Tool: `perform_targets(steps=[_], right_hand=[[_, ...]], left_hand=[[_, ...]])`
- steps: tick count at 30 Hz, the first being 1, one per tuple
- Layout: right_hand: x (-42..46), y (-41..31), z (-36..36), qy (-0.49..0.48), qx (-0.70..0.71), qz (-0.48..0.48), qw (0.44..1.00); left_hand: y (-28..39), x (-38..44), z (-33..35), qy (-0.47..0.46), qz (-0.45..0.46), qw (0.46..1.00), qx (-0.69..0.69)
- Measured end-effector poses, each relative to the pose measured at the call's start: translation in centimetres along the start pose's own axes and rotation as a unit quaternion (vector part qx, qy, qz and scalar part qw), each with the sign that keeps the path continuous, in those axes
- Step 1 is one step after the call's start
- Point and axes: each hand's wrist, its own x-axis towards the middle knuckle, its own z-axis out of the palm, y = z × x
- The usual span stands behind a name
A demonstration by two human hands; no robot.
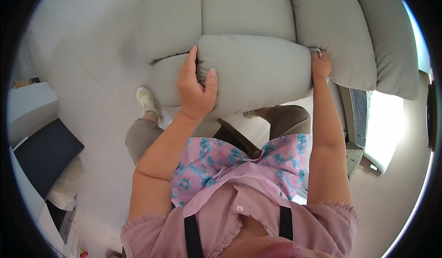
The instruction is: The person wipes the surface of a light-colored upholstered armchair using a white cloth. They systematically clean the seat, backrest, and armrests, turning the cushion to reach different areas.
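A padded grey-beige sofa section [248,11] with several rounded cushions lies before me. Its nearest part is a plump armrest-like cushion [259,69]. My left hand [198,85] presses against the cushion's left end, thumb on top and fingers along the dark gap at the seam. At the cushion's right end my right hand [321,64] grips a bunched piece of fabric [317,52], beside the neighbouring cushion. Below the cushion, a dark brown curved bar [241,137] reaches toward the floral apron [210,164] on my lap.
Pale floor tiles [93,95] spread on the left. A black panel [48,154] and a plastic-wrapped item [65,189] stand at the left edge. To the right are a small drawer cabinet [354,159] and a bright white panel [383,130]. My shoes rest near the sofa.
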Motion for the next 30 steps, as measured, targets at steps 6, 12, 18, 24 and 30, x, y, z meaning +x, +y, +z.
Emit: perform_targets(steps=[6,12,18,24,30], right_hand=[[-1.1,-4.3,-3.0,-0.063,0.077,-0.110,0.989],[-3.3,-12.1,-5.0,-0.211,0.104,-0.171,0.957],[-4.9,-13.8,-5.2,-0.303,0.218,-0.143,0.917],[-5.6,-16.0,-6.1,-0.338,0.264,-0.135,0.893],[-9.2,-22.2,-9.4,-0.412,0.302,-0.188,0.839]], left_hand=[[0.2,-0.1,0.3,0.021,0.038,0.999,0.021],[0.3,0.5,-0.1,0.025,0.014,1.000,-0.004],[-0.6,0.7,-0.9,0.047,0.016,0.999,-0.004],[-0.9,1.1,-0.8,0.054,0.024,0.998,0.009],[-1.3,1.1,-1.0,0.060,0.027,0.998,-0.007]])
